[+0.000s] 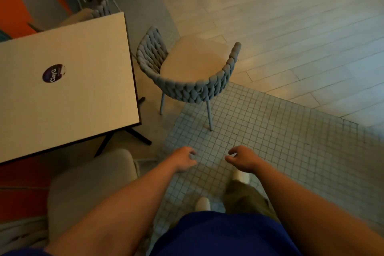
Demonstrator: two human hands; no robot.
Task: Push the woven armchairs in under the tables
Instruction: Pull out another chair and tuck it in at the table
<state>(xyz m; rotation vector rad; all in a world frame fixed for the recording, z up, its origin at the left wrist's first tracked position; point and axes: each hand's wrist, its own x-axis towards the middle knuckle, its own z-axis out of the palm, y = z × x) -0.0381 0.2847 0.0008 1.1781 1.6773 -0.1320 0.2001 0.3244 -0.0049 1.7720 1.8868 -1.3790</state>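
Woven armchair (pixel 188 68) with pale seat cushion, pulled out beside the right edge of the white table (pixel 68 81), turned away from it and standing clear on the join of plank and mosaic floor. Left hand (pixel 184 159) and right hand (pixel 241 158) held out side by side above the mosaic tiles, fingers loosely curled, gripping nothing, well short of the chair back. Round dark sticker (pixel 53 73) on the tabletop; second cushioned seat (pixel 91 185) at lower left, partly under the table.
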